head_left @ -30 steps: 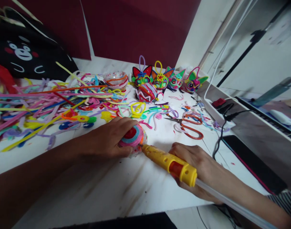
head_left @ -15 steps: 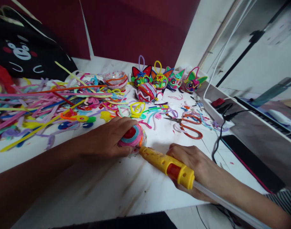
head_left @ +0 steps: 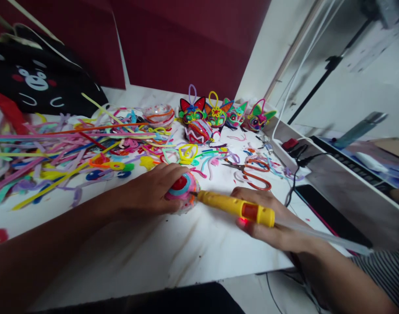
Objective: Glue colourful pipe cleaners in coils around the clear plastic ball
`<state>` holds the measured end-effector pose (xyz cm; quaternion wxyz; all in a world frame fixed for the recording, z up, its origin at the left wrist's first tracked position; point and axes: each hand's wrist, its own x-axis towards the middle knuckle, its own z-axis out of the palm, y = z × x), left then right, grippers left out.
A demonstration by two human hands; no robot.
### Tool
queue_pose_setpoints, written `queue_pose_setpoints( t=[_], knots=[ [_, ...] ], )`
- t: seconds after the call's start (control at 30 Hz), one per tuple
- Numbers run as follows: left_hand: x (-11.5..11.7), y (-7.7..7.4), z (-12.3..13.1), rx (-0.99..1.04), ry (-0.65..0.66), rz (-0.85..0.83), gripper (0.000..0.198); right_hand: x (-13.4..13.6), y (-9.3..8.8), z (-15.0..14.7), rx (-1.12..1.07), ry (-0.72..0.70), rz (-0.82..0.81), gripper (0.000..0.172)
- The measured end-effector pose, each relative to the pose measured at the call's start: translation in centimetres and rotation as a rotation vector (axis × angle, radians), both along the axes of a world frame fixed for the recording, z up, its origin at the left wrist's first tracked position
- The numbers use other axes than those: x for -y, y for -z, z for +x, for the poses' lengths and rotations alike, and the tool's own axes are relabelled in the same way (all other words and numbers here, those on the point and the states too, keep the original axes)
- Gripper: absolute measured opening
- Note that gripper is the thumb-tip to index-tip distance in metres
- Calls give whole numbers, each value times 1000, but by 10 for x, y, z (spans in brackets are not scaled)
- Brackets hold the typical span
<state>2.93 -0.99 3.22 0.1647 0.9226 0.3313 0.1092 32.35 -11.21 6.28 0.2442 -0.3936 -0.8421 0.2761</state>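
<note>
My left hand point(head_left: 156, 187) is closed around a small ball point(head_left: 188, 198) wrapped in rings of red, blue, pink and orange pipe cleaner, holding it on the white table point(head_left: 153, 257). A yellow glue gun point(head_left: 232, 206) with a clear glue stick in its back end is in my right hand point(head_left: 268, 218), fingers wrapped round its handle. Its dark nozzle meets the ball's upper right side, over the blue and pink rings. A red light glows on the gun near my right thumb.
Loose pipe cleaners point(head_left: 68, 152) are heaped at left. Several cat-faced ornaments point(head_left: 215, 114), a striped ball point(head_left: 199, 131) and a clear bowl point(head_left: 159, 116) stand behind. Orange-handled scissors point(head_left: 252, 171) lie at right, near a black phone-like slab point(head_left: 330, 218) and cables.
The glue gun's nozzle has moved up along the ball, and the gun now lies more level. A red glow shows on it. The whole view has shifted slightly.
</note>
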Motion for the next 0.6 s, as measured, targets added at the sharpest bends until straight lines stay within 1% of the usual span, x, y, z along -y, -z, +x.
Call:
queue_pose_setpoints(
  t=[0.07, 0.13, 0.23, 0.3, 0.4, 0.47, 0.53, 0.6],
  knots=[
    [0, 1, 0, -3, 4, 4, 63, -2, -4, 6, -25, 44, 33, 7],
    [0, 0, 1, -8, 1, 8, 64, -3, -7, 14, 6, 88, 93, 10],
    [1, -4, 4, -29, -8, 7, 61, -6, -9, 23, 138, 174, 112, 11],
    [3, -6, 5, -47, -11, 13, 61, -10, -5, 27, 229, 216, 86, 14],
    [5, -8, 6, -51, -20, 26, 62, -17, 7, 29, 326, 224, 51, 20],
    [7, -10, 6, -42, -18, 10, 62, -21, 14, 31, 384, 223, 48, 28],
    [8, -11, 6, -40, -16, -14, 64, -21, 16, 31, 434, 215, 49, 34],
    [8, -12, 5, -48, -10, -24, 67, -18, 13, 29, 455, 200, 118, 36]
  ],
)
